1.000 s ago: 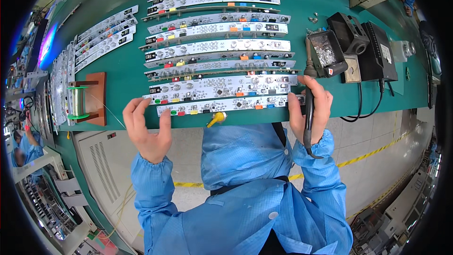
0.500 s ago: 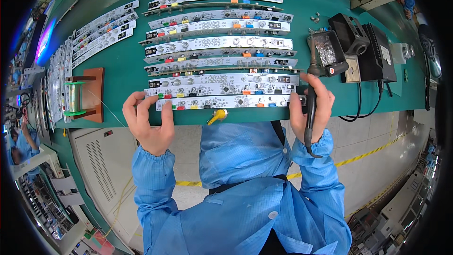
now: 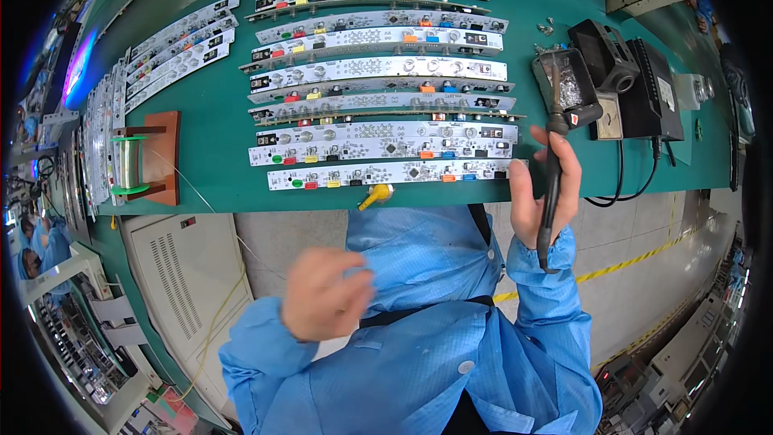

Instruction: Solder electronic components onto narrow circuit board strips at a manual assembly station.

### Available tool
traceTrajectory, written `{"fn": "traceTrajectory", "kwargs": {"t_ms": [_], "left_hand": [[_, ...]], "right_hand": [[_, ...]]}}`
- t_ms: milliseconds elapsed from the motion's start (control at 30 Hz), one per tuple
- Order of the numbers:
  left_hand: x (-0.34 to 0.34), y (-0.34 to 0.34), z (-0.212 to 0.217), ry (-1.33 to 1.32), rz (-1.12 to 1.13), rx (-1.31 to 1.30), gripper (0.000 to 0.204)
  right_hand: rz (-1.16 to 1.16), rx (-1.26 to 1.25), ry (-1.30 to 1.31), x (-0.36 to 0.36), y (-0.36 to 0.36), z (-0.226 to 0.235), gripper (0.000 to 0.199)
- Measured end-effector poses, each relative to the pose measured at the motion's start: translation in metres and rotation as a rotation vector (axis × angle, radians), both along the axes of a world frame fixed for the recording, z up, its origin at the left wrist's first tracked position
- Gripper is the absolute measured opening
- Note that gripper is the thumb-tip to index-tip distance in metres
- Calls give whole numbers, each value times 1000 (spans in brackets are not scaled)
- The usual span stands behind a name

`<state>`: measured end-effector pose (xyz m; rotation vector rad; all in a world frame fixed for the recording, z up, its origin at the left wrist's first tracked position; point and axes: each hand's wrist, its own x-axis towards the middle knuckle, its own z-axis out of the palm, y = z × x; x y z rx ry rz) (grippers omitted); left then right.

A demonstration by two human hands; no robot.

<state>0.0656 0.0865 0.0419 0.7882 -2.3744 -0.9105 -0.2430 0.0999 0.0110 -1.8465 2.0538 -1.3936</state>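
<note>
My right hand (image 3: 570, 181) holds a soldering iron (image 3: 551, 193) with a black handle; its tip end points away from me over a small dark tray of metal bits (image 3: 578, 84). My left hand (image 3: 324, 294) is in front of my body, off the table, and motion blurs its fingers. On the green table, the nearest long white circuit board (image 3: 366, 175) lies flat by the front edge with green, red, yellow and orange parts on it. Just before it sits a small yellow piece with a metallic end (image 3: 375, 196). Several similar boards (image 3: 378, 70) lie in rows behind.
To the left stands a wire spool (image 3: 127, 165) on a brown holder (image 3: 167, 159), its thin wire trailing over the table edge. More boards (image 3: 181, 64) lie at far left. A black iron holder (image 3: 604, 56) and a black box with cables (image 3: 651, 89) are at the right.
My left hand has left the nearest board and come back toward my body. My right hand, still holding the soldering iron, has shifted slightly right, off the board's end.
</note>
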Motion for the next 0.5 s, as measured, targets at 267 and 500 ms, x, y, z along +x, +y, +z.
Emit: {"fn": "traceTrajectory", "kwargs": {"t_ms": [267,500], "left_hand": [[13,62,-62,-601,-306,420,14],[13,32,-49,-403,-293,500,22]], "right_hand": [[33,-132,-224,2,20,-3,54],[218,-171,-247,3,35,5,56]]}}
